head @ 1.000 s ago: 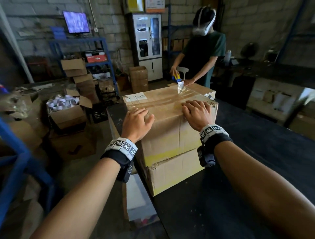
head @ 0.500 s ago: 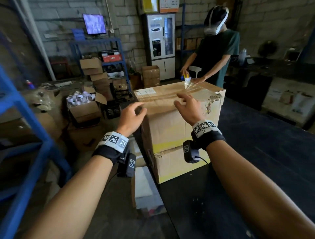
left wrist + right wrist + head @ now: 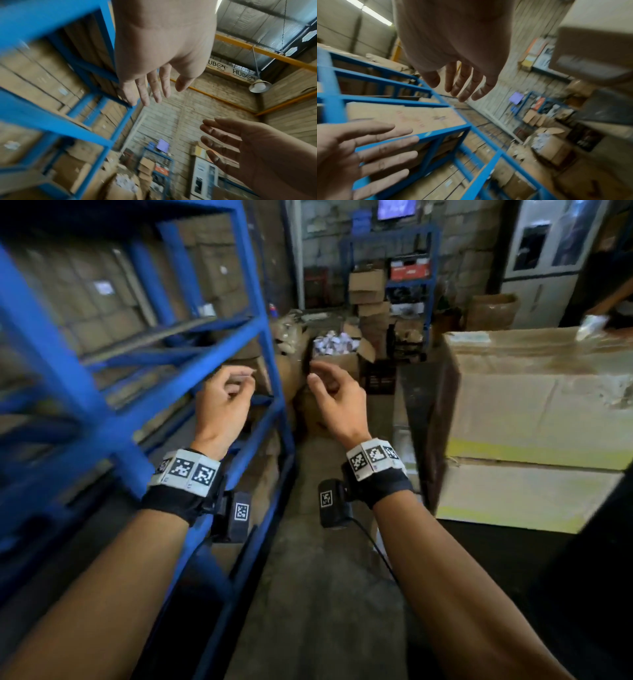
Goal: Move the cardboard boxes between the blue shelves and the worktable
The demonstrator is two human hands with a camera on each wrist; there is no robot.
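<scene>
Two stacked cardboard boxes [image 3: 534, 419] stand on the dark worktable [image 3: 582, 594] at the right of the head view. The blue shelves [image 3: 113, 426] fill the left and hold several brown boxes [image 3: 102, 302]. My left hand [image 3: 224, 402] hangs empty in front of the shelf's corner post, fingers loosely curled. My right hand [image 3: 334, 400] is empty too, in the aisle between shelves and table, apart from the boxes. In the left wrist view the left hand's fingers [image 3: 150, 88] are relaxed and spread; in the right wrist view the right hand's fingers [image 3: 462, 83] hang the same way.
A concrete aisle [image 3: 315, 594] runs between shelves and table. Ahead sits an open box of white rolls [image 3: 337, 350], more stacked boxes [image 3: 368, 292], a second blue rack [image 3: 394, 268] and a white cabinet [image 3: 544, 261]. Another person's arm [image 3: 613, 299] shows at far right.
Both hands have come off the top box on the table and moved left. My view has swung left from the table to the blue shelves.
</scene>
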